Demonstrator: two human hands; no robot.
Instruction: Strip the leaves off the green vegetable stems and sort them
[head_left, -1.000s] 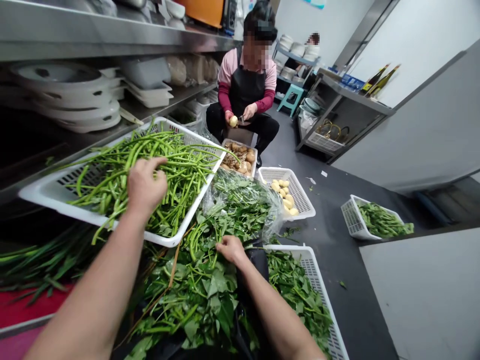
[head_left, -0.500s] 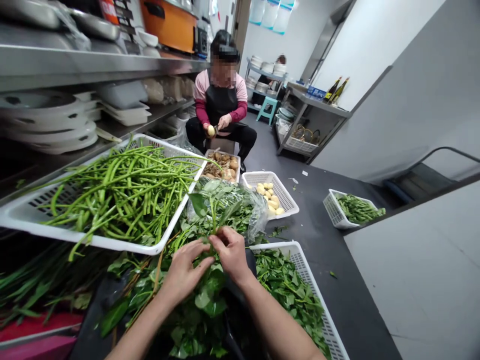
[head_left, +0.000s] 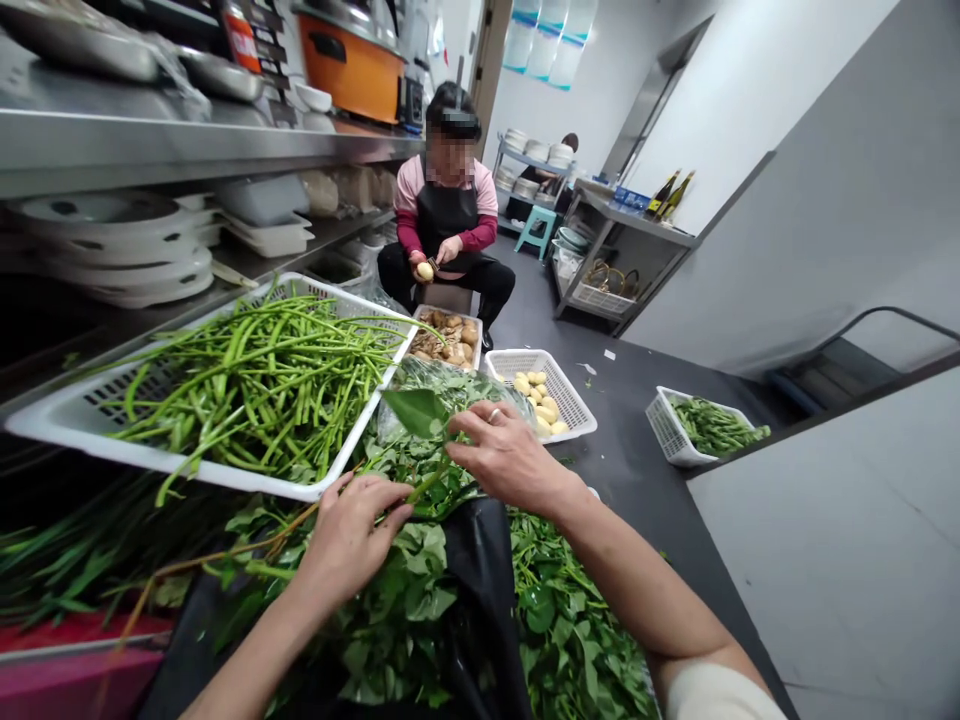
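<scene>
- Dishes [head_left: 120,245], white and stacked, sit on the low shelf [head_left: 300,235] at far left, under the steel counter [head_left: 225,145].
- Next comes the big white basket [head_left: 304,491], tilted and heaped with long green stems [head_left: 247,375], a few poking over its rim.
- Now the left hand [head_left: 354,535], just right of that basket's near corner: thumb and fingers narrow, right at the lower end of the leafy stem [head_left: 429,486].
- And there's the stem itself, slanting up between both hands, over the loose greens [head_left: 409,590], with one broad leaf [head_left: 417,410] near its upper end.
- Behind, a seated person [head_left: 454,210] holds a pale potato [head_left: 425,271] above a crate of brown potatoes [head_left: 456,335].
- Here's the right hand [head_left: 510,455], ring on one finger, fingers pinched together on the upper part of the stem.
- Past it, peeled potatoes [head_left: 546,408] lie in a shallow white basket [head_left: 576,395] on the floor.
- Far right, another basket [head_left: 671,430] holds green pods [head_left: 712,425].
</scene>
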